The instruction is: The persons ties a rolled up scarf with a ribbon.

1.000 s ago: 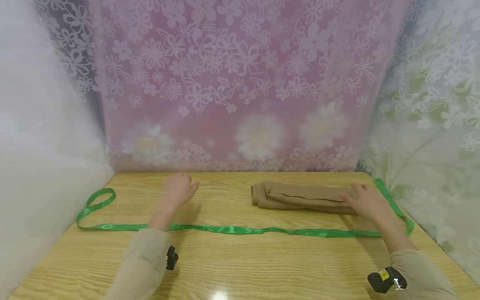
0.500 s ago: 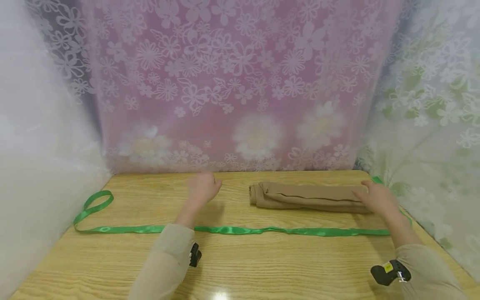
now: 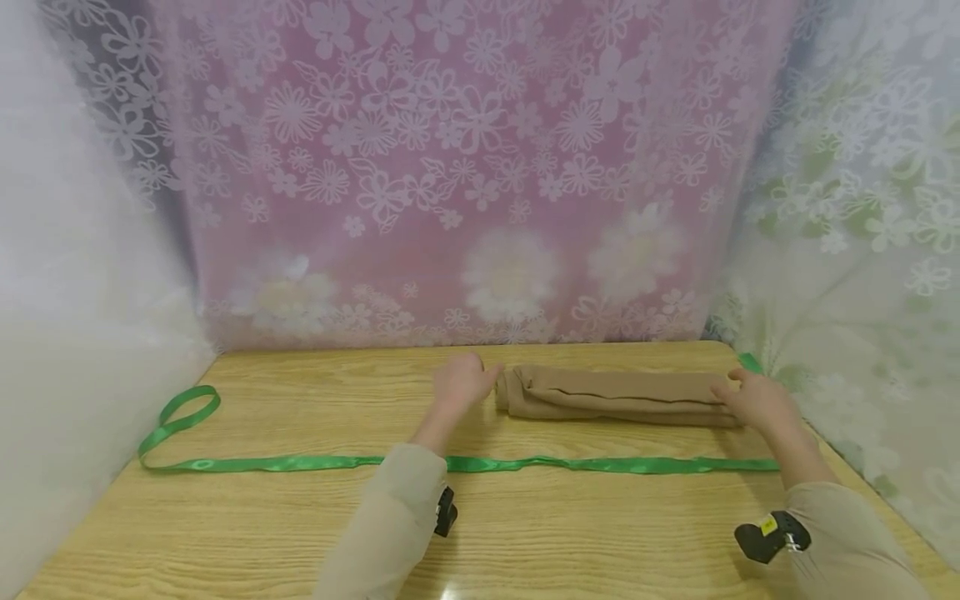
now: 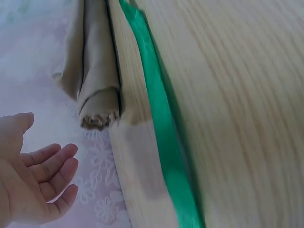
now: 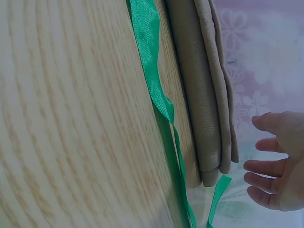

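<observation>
- At the far part of the table (image 3: 585, 533), with twelve o'clock pointing away from the person, the brown rolled cloth (image 3: 622, 396) lies lengthwise from three to nine.
- The left hand (image 3: 457, 383) is just off the cloth's nine-o'clock end, fingers loosely bent and grasping nothing; the cloth is at its three o'clock.
- The right hand (image 3: 762, 404) is by the opposite end, fingers spread and gripping nothing; the cloth is at its nine o'clock. The right wrist view shows a gap between them.
- The step in hand looks like reaching for both ends; the next move would call for lowering and closing the fingers evenly.
- The green ribbon (image 3: 300, 463) runs on the cloth's six-o'clock side, apart from it.
</observation>
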Available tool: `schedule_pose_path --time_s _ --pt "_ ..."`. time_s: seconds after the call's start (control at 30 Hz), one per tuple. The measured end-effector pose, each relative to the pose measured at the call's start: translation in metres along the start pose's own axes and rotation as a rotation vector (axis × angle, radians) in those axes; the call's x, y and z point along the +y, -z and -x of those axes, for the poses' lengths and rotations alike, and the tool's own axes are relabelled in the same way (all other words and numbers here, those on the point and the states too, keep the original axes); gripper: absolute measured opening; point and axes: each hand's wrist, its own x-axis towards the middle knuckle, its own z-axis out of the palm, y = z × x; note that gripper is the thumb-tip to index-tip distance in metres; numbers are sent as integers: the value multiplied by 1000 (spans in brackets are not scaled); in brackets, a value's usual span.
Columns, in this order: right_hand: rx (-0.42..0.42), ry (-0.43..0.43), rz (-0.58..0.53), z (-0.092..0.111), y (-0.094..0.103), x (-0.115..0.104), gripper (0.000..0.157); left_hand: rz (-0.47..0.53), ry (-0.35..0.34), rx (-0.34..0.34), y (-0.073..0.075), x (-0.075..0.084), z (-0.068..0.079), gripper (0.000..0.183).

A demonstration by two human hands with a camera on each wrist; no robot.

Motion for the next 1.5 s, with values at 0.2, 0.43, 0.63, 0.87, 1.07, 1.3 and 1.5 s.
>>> schedule_pose_path --time_s 0.2,0.43,0.63,0.87,1.07,1.3,1.5 --pt "-25 -6 -24 -2 -1 4 72 22 94 0 -12 17 1 58" --pt "-74 8 -51 -2 -5 11 63 51 146 -39 -25 34 5 59" --pt "-71 70 -95 -6 -15 19 59 -19 156 -26 -34 41 1 47" --pt "-135 48 -99 -9 -19 19 62 44 203 -50 -38 47 0 43" --pt "-115 40 -68 -13 -24 20 57 26 214 -73 -41 48 1 35" --pt "-44 101 -10 -13 -29 28 34 26 205 -99 -43 46 -1 36" --pt "29 188 46 -15 -29 35 22 81 167 -81 -45 42 -3 27"
